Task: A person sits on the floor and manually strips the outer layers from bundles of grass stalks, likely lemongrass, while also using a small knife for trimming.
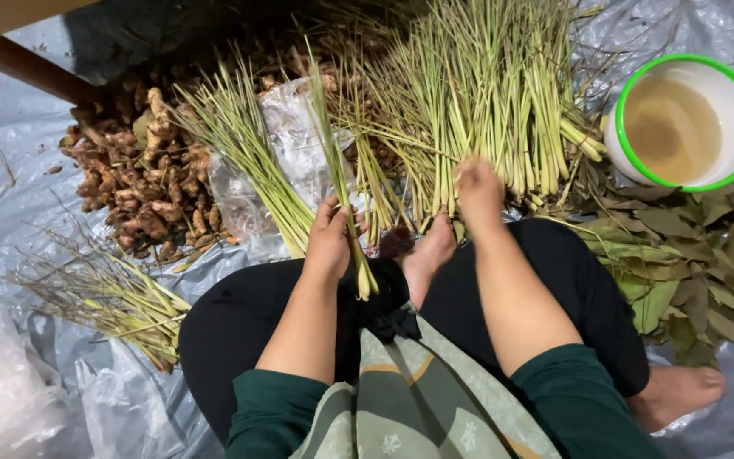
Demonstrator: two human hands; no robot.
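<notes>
I sit cross-legged on a plastic sheet (10, 195). My left hand (330, 242) is closed around a few lemongrass stalks (333, 161) whose pale butt ends hang over my knee. My right hand (477, 191) reaches forward into the big pile of lemongrass (486, 93), fingers curled among the stalks; whether it grips one cannot be told. A tied bundle of lemongrass (244, 144) lies just left of my left hand. My bare foot (431, 255) rests between my two hands.
A heap of brown ginger roots (142, 187) lies at the left. A white bowl with a green rim (690, 119) holds cloudy water at the right, above a pile of green leaves (690, 263). Trimmed dry stalks (104, 293) lie at the lower left.
</notes>
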